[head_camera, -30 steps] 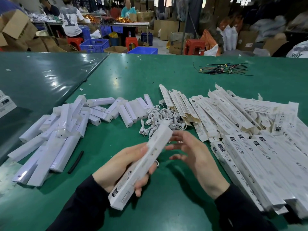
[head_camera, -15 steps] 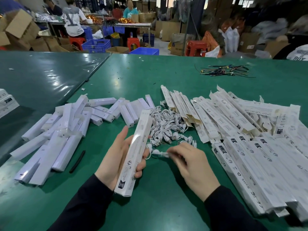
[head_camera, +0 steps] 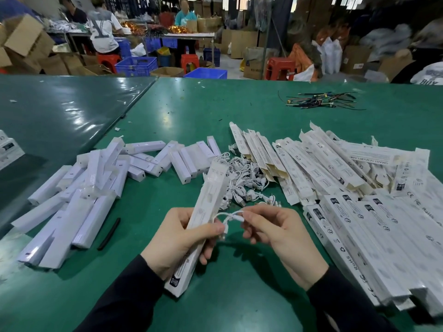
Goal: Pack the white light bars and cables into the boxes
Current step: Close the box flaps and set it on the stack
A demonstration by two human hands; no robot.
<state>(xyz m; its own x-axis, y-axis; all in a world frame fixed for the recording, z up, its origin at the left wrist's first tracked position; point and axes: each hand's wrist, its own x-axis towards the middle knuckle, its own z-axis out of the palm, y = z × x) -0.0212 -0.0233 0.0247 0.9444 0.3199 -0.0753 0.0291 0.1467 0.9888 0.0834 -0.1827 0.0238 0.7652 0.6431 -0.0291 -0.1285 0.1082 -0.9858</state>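
Observation:
My left hand (head_camera: 178,240) grips a long white box (head_camera: 207,207) that points up and away over the green table (head_camera: 215,111). My right hand (head_camera: 278,236) pinches a small coiled white cable (head_camera: 230,216) right beside the box. A heap of white cables (head_camera: 242,183) lies just behind the hands. White light bars (head_camera: 79,202) are piled to the left. Printed white boxes (head_camera: 354,212) are stacked at the right, with flat open-ended ones (head_camera: 299,164) fanned out behind them.
A short black tube (head_camera: 109,233) lies by the light bars. A bundle of coloured wires (head_camera: 318,100) sits at the far right of the table. Another white box (head_camera: 9,149) is at the left edge. People, cartons, blue crates and red stools fill the room behind.
My right hand picked one cable off the heap and brought it up against the box. My left hand turned the box more upright.

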